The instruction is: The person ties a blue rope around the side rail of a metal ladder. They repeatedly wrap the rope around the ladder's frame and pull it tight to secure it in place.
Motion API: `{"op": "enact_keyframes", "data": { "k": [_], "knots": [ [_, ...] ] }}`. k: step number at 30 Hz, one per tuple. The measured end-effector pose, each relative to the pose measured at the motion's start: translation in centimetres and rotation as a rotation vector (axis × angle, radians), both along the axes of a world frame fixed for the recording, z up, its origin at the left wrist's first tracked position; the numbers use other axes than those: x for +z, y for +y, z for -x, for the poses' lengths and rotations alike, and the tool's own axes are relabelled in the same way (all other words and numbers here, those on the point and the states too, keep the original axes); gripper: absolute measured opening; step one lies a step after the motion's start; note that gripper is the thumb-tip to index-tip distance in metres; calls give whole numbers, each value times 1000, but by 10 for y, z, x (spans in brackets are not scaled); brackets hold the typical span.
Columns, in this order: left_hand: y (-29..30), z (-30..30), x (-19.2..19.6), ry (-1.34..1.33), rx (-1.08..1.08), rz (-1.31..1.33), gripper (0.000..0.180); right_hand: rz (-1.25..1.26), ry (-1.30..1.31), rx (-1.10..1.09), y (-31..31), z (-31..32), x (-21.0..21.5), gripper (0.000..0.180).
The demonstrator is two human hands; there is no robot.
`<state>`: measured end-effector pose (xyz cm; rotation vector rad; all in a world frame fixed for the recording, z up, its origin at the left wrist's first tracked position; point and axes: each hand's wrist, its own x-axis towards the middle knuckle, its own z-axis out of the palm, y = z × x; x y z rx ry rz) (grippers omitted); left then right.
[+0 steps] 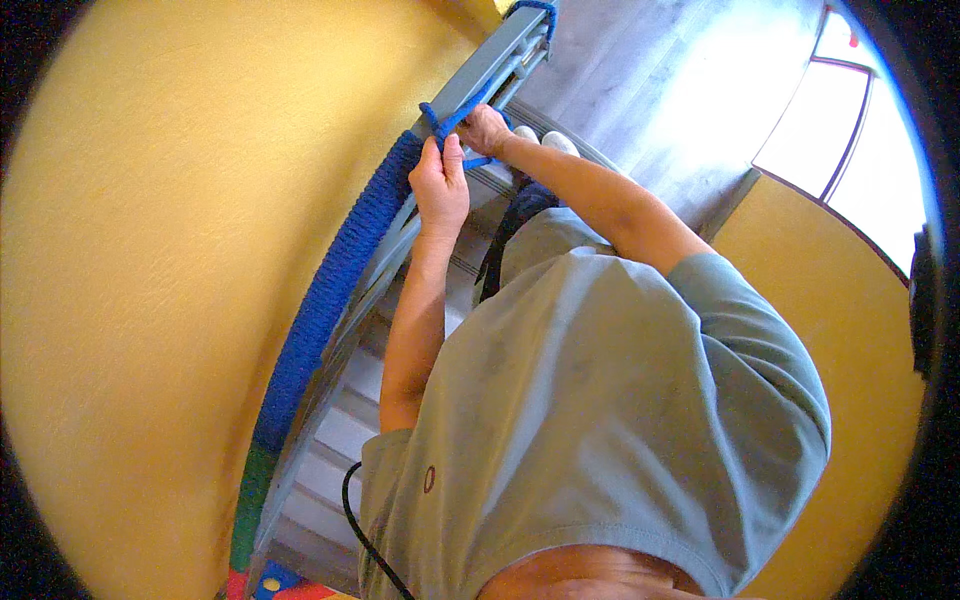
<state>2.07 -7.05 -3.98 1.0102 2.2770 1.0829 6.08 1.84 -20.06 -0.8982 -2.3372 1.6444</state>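
A grey metal handrail (500, 50) slopes from the top down along the left wall. Blue rope (345, 260) is wound tightly around its middle stretch, with a green wrapped stretch (254, 495) below. At the upper end of the winding, my left hand (441, 190) is closed, thumb and fingers pinching the blue rope at the rail's near side. Just beyond it, my right hand (484, 130) curls its fingers on the rope against the rail; its fingertips are partly hidden. A loose blue length hangs beneath the hands, and another loop (535, 6) circles the rail's top end.
A yellow wall (180, 220) runs beside the rail. Stairs (345, 437) descend under it to a multicoloured floor patch (285, 580). Grey wood-look flooring (660, 90) lies at the upper right, beside another yellow wall (810, 290). A black cable (360, 520) hangs at my left side.
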Motion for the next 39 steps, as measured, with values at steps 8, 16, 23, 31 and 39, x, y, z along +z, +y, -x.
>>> {"op": "enact_keyframes", "data": {
  "k": [8, 16, 23, 31, 39],
  "knots": [
    [9, -10, 11, -68, 12, -74, 25, -257, -566, 422, 29, -201, 3, 21],
    [6, -13, -1, 199, -341, 114, 25, 581, -931, -6, -22, -458, 11, 27],
    [-1, -8, 1, 308, -435, 262, 25, 1185, -828, -776, -112, -562, 41, 21],
    [3, -10, -12, 396, -464, 273, 26, 1041, -559, -1662, -177, -665, 106, 15],
    [7, -12, -12, 172, -640, 94, 31, 720, -58, -2074, -141, -667, 99, 12]
  ]
}}
